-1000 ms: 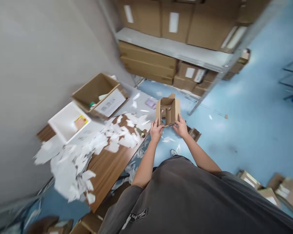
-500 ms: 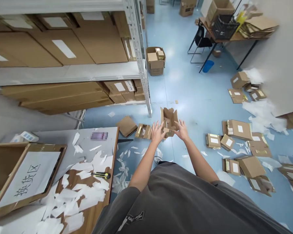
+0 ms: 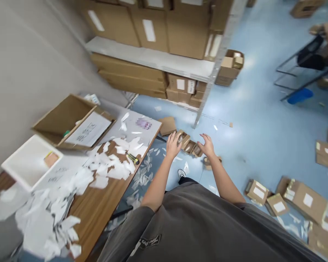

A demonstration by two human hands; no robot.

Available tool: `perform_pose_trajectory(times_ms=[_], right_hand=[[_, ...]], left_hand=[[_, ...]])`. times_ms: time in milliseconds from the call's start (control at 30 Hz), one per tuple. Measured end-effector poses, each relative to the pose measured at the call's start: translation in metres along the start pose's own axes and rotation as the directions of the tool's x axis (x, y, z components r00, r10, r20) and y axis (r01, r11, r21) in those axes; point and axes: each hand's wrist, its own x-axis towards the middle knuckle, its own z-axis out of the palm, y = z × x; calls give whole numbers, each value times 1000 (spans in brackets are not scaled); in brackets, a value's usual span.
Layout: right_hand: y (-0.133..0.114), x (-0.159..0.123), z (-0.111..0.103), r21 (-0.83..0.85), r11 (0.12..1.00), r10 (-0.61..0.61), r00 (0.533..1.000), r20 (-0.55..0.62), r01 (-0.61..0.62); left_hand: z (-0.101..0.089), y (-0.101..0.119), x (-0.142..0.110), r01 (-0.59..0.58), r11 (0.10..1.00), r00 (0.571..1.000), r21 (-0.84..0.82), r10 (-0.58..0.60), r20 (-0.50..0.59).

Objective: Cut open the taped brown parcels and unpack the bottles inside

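My left hand (image 3: 174,145) is held out over the floor, fingers apart and nothing in it. To its right, my right hand (image 3: 207,145) is also open with its fingers bent loosely. Between and beyond the hands, low down, stands a row of small open cardboard boxes (image 3: 190,146); I cannot tell any contact with them. Another small cardboard box (image 3: 217,160) is partly hidden behind my right hand. A plain brown box (image 3: 167,125) lies beyond my left hand, beside the table corner.
On the left, a table (image 3: 98,207) bears torn white paper (image 3: 104,169), a yellow-black box cutter (image 3: 132,158), a labelled carton (image 3: 71,103) and a white bin (image 3: 19,160). A metal rack (image 3: 215,69) holds boxes ahead. More cartons (image 3: 307,200) lie on the right.
The view has swung to the left. The torn-edged open carton that was between my hands no longer shows there, and both hands now stand apart with nothing held.
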Motion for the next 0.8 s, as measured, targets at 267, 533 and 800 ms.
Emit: perform_pose_trajectory(times_ms=[267,533,800], right_hand=[[-141,38,119,136,889,-457,843,283,437],[-322,-74,243,366,650,-753,498,430,666],[-471,-298,342,651,358,-892,39,450,669]], left_hand=[[-87,-109,-122,396,918,890,19,-378,-253],[-161,-179,-335,662,745,620,-79,-604,-500],[-188,-195,-605,871,422,194,-250,-765,-614]])
